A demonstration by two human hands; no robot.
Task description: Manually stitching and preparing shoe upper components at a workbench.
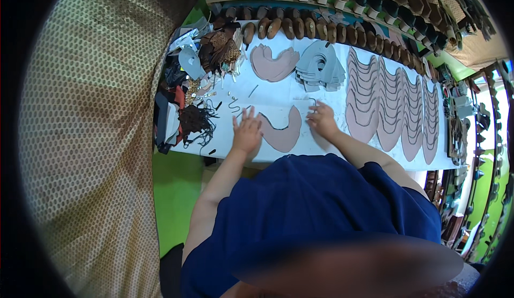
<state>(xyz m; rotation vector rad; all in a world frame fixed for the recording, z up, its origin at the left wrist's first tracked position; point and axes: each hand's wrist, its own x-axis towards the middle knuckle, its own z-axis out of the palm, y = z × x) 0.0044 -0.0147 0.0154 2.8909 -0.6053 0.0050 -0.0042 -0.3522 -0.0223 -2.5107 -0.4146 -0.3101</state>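
One U-shaped piece [286, 139] between splayed left grip [248, 134] and right grip [323, 121], hold unclear

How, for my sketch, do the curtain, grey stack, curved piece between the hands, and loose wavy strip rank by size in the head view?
Curtain, largest
Grey stack
Curved piece
Wavy strip, smallest

We see a dusty-pink curved piece [283, 139] with a partly dark inner edge, white tabletop [276, 97], blue-grey cutouts [332, 74], navy shirt [321, 207] and gold curtain [96, 111] dotted brown.
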